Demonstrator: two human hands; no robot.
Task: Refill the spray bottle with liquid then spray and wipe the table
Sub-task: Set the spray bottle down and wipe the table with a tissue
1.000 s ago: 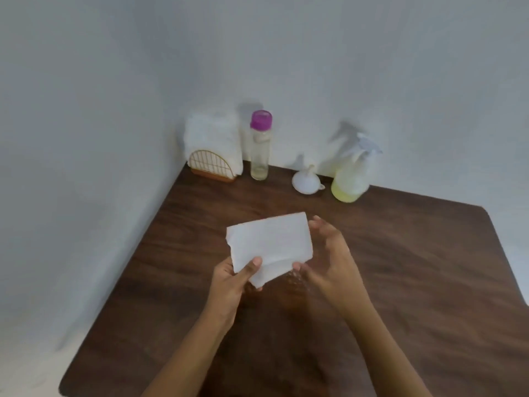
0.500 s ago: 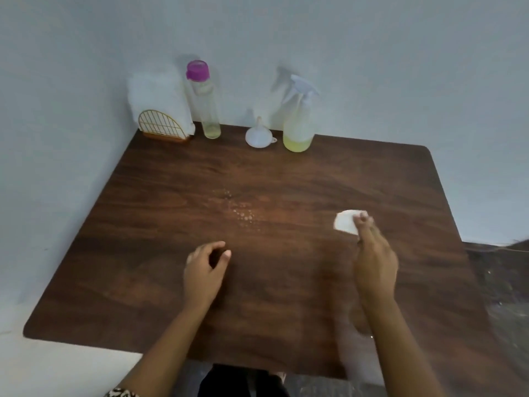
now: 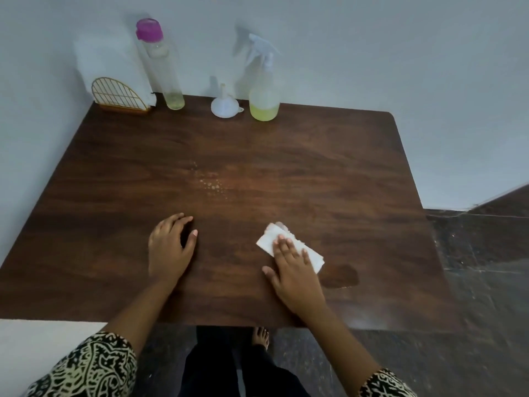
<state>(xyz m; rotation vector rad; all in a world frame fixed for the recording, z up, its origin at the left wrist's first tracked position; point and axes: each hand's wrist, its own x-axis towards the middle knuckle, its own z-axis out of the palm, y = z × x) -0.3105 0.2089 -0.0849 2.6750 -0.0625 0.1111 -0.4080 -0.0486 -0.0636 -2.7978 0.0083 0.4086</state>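
Observation:
My right hand (image 3: 294, 270) lies flat on a folded white tissue (image 3: 267, 239) and presses it onto the dark wooden table (image 3: 114, 167) near the front right. A wet streak (image 3: 342, 277) shows just right of the tissue. My left hand (image 3: 170, 247) rests palm down on the table at the front, holding nothing. Small droplets (image 3: 211, 183) speckle the table's middle. The spray bottle (image 3: 263, 90), with yellow liquid in its bottom, stands at the back edge by the wall. Beside it stand a white funnel (image 3: 224, 104) and a tall clear bottle with a pink cap (image 3: 161, 64).
A gold wire napkin holder (image 3: 118, 94) with white tissues stands in the back left corner against the wall. Dark tiled floor (image 3: 481, 267) lies right of the table. My bare foot (image 3: 261, 336) shows below the front edge.
The tissue went from held up in both hands to pressed on the table under my right hand, which has drawn back toward me. My left hand let go and settled on the table.

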